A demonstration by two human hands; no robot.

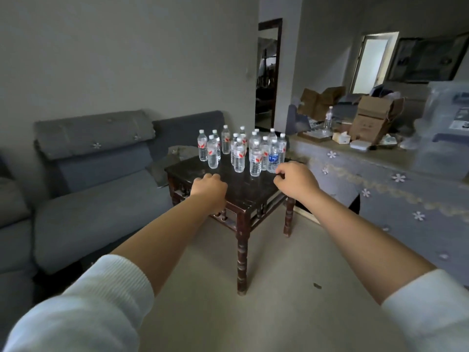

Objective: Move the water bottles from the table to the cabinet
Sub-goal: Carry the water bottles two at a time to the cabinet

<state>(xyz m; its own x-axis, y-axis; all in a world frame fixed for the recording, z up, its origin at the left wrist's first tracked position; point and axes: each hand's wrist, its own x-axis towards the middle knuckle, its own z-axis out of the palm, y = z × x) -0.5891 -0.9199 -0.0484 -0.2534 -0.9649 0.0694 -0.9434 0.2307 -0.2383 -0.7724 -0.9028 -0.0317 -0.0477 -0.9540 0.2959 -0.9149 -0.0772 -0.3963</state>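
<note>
Several clear water bottles [239, 154] with white caps and red labels stand upright at the back of a small dark wooden table [241, 191]. One bottle [273, 155] at the right carries a blue label. My left hand [208, 190] hovers over the table's near left edge, fingers curled, holding nothing. My right hand [295, 179] reaches over the table's right side with curled fingers, just in front of the blue-label bottle and apart from it. The cabinet's place is not clear to me.
A grey sofa [101, 179] runs along the left wall. On the right is a long surface under a flowered cloth [380, 189], carrying cardboard boxes [373, 118], a lone bottle [328, 118] and a plastic bin [446, 128]. A doorway [269, 77] opens behind the table.
</note>
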